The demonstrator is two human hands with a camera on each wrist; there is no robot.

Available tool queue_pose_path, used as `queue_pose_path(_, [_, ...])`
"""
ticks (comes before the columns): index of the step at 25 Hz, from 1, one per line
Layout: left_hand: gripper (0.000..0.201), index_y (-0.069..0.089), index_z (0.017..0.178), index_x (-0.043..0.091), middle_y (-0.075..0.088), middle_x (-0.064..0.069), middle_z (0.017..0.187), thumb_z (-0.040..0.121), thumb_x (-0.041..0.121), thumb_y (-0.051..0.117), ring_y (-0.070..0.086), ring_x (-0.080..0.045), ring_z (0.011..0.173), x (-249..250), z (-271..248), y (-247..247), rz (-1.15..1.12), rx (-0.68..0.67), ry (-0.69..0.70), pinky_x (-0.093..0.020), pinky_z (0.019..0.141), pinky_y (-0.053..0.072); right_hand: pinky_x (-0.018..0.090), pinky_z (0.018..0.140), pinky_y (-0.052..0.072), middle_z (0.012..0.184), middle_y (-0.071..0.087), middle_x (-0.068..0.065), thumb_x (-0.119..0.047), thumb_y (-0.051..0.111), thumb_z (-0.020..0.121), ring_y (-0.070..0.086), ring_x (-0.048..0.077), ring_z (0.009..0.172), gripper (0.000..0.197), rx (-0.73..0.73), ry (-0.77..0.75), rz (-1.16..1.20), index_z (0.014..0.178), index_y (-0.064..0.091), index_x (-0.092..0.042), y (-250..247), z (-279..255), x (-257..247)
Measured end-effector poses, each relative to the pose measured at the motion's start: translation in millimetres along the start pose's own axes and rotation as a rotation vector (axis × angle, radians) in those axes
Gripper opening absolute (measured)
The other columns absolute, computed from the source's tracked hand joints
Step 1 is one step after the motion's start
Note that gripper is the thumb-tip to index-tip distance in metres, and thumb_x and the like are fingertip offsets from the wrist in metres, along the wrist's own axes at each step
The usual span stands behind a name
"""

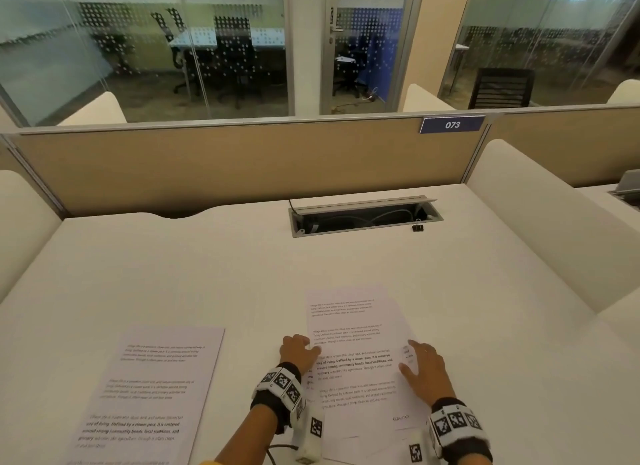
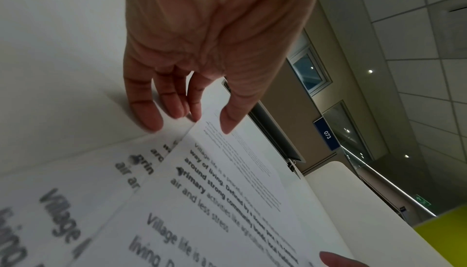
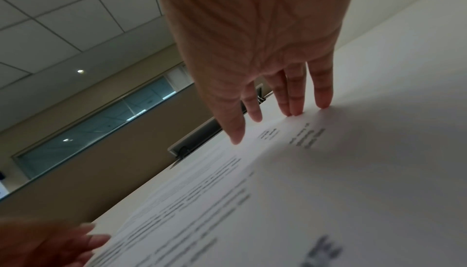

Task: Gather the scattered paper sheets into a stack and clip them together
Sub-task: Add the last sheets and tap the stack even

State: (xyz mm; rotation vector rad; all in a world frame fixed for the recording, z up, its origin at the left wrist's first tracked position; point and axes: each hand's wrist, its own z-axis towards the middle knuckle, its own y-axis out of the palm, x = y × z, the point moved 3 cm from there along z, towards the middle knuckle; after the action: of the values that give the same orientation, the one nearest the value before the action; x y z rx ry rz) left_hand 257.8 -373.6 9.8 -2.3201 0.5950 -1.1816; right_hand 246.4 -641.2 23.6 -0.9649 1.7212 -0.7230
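A loose pile of printed sheets [image 1: 356,357] lies on the white desk in front of me, its edges uneven. My left hand [image 1: 298,352] rests at the pile's left edge with straight fingers; in the left wrist view its fingertips [image 2: 151,119] touch the edge of the sheets [image 2: 227,201]. My right hand [image 1: 424,367] lies flat on the pile's right side, fingers spread; the right wrist view shows them pressing the paper [image 3: 328,171]. One more printed sheet [image 1: 149,395] lies apart at the left. A small black binder clip [image 1: 418,226] sits far back by the cable box.
An open cable box [image 1: 363,217] is sunk into the desk at the back. A tan partition [image 1: 242,159] with a blue "073" sign [image 1: 452,124] closes the far side. White side dividers [image 1: 540,222] flank the desk.
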Motion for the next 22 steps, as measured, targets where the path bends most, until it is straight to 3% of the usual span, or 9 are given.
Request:
queue_pose_path(4, [0.038, 0.047, 0.113, 0.007, 0.052, -0.015, 0.125, 0.083, 0.025, 0.06, 0.051, -0.027, 0.114, 5, -5, 2, -0.055, 0.03, 0.054, -0.034, 0.101, 0.042, 0.038, 0.109, 0.027, 0.145, 0.027, 0.012, -0.032, 0.047, 0.089, 0.028, 0.029, 0.13, 0.056, -0.005, -0.037, 0.015, 0.138, 0.023, -0.018, 14, -12, -17])
queue_pose_path(7, [0.032, 0.031, 0.104, 0.013, 0.056, -0.018, 0.123, 0.085, 0.016, 0.057, 0.057, -0.031, 0.107, 5, -11, 0, -0.179, 0.008, 0.067, -0.035, 0.094, 0.047, 0.038, 0.106, 0.032, 0.141, 0.034, 0.013, -0.028, 0.049, 0.089, 0.035, 0.029, 0.125, 0.054, -0.009, -0.036, 0.097, 0.136, 0.025, -0.017, 20, -20, -26])
queue_pose_path(11, [0.055, 0.025, 0.128, 0.007, 0.049, -0.015, 0.132, 0.084, 0.012, 0.057, 0.053, -0.03, 0.115, 0, -20, -1, -0.241, -0.02, 0.088, -0.034, 0.098, 0.043, 0.035, 0.1, 0.039, 0.13, 0.045, 0.015, -0.024, 0.049, 0.089, 0.046, 0.026, 0.116, 0.051, -0.039, -0.041, 0.223, 0.134, 0.028, -0.015, 27, -26, -33])
queue_pose_path(16, [0.048, 0.038, 0.127, 0.013, 0.051, -0.009, 0.131, 0.084, 0.011, 0.058, 0.05, -0.023, 0.117, -7, -32, -9, -0.313, -0.014, 0.244, -0.035, 0.103, 0.041, 0.037, 0.095, 0.043, 0.129, 0.045, 0.019, -0.017, 0.052, 0.088, 0.054, 0.029, 0.107, 0.047, -0.025, 0.064, 0.364, 0.131, 0.035, -0.009, 30, -27, -30])
queue_pose_path(19, [0.038, 0.041, 0.115, 0.022, 0.056, -0.002, 0.115, 0.084, 0.008, 0.058, 0.056, -0.016, 0.104, -1, -43, -29, -0.42, 0.008, 0.338, -0.028, 0.093, 0.049, 0.035, 0.094, 0.041, 0.128, 0.044, 0.019, -0.019, 0.051, 0.088, 0.053, 0.029, 0.106, 0.047, 0.046, 0.153, 0.426, 0.13, 0.036, -0.004, 28, -29, -28])
queue_pose_path(22, [0.036, 0.043, 0.114, 0.019, 0.059, -0.004, 0.112, 0.084, 0.009, 0.06, 0.06, -0.005, 0.094, 0, -48, -53, -0.48, 0.029, 0.398, -0.014, 0.073, 0.055, 0.037, 0.093, 0.042, 0.112, 0.051, 0.012, -0.024, 0.049, 0.089, 0.049, 0.023, 0.097, 0.046, -0.011, 0.171, 0.544, 0.13, 0.037, -0.006, 32, -29, -36])
